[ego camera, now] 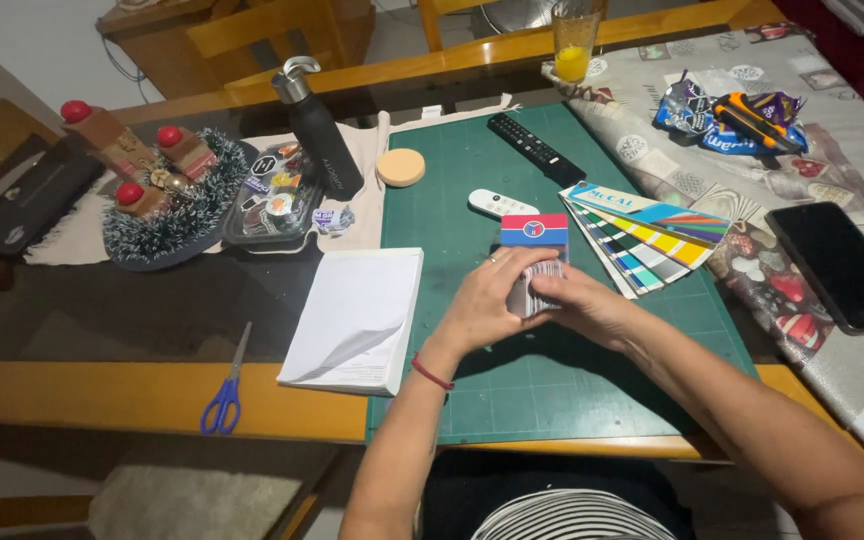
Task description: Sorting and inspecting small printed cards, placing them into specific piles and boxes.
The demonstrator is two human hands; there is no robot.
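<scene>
Both my hands meet over the green cutting mat [472, 190]. My left hand [487, 300] and my right hand [587, 305] together hold a small stack of cards [535, 282] with striped backs, fingers wrapped around its sides. Just beyond the stack lies a small red and blue card box [534, 230] flat on the mat. A fan of colour swatch strips [642, 235] spreads out to the right of the box. A red band circles my left wrist.
A white paper pad [357, 315] lies left of my hands, blue-handled scissors [227, 390] further left. Behind: a white remote [502, 204], black remote [535, 150], black bottle [317, 125], round beige lid [400, 167], glass of orange juice [573, 45]. A black phone [842, 265] rests right.
</scene>
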